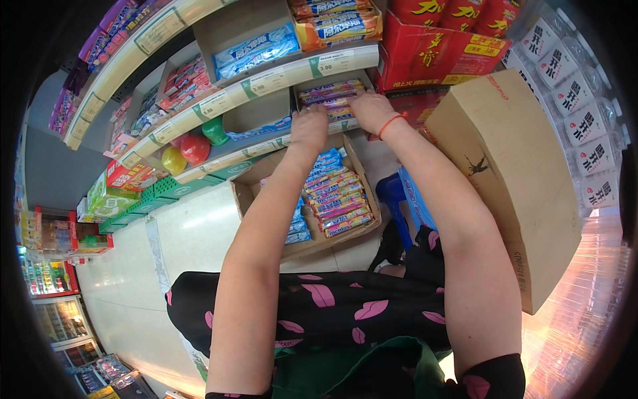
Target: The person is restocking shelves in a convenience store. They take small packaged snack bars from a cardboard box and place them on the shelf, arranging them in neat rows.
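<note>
My left hand (310, 130) and my right hand (373, 110) reach into a small carton (369, 80) on the lower shelf. Between them lie Mentos candy rolls (339, 103), with my fingers closed at the two ends of the front rolls. My hands partly hide those ends. Further rolls lie behind in the same carton. Below my forearms an open cardboard box (374, 219) stands low, holding several pink-and-yellow Mentos rolls (339, 202) and blue rolls (299, 224). A red cord bracelet (391, 124) circles my right wrist.
A large cardboard box (518, 199) stands beside my right arm, near red drink cartons (433, 60) and wrapped water bottles (588, 119). A blue plastic stool (391, 192) is below. Left of my hands, a shelf carton (256, 107) holds blue rolls, near colored plastic containers (194, 148).
</note>
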Demonstrator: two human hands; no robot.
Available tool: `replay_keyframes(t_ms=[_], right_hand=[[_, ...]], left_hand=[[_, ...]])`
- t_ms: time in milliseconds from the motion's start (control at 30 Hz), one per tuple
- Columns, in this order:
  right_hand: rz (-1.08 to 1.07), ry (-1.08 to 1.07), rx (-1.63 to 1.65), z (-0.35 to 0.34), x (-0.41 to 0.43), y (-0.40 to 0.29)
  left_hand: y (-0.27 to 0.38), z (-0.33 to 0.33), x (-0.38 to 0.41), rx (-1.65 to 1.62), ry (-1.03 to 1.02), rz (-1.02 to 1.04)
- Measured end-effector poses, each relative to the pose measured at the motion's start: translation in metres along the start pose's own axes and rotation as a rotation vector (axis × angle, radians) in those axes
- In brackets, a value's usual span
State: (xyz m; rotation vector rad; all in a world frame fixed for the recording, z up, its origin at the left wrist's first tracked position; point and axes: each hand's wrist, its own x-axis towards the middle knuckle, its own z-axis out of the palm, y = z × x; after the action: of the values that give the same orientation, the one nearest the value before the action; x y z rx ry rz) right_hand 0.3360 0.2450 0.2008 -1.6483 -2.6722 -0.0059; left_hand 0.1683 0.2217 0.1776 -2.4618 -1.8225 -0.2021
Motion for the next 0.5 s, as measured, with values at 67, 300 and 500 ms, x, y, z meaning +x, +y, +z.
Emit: replay_keyframes(t_ms=[67,300,500], right_hand=[[0.025,0.052,-0.06,0.008,-0.001,0.001],[0.079,0.097,0.055,-0.002,0.002,-0.006],[0.089,0.005,-0.013,-0.011,0.007,-0.004]], left_hand=[[0.003,-0.002,0.001,0.04,-0.021,0.009],[0.001,-0.007,0.003,-0.074,-0.047,-0.065],[-0.009,-0.018,0.004,-0.113,0.017,-0.015]])
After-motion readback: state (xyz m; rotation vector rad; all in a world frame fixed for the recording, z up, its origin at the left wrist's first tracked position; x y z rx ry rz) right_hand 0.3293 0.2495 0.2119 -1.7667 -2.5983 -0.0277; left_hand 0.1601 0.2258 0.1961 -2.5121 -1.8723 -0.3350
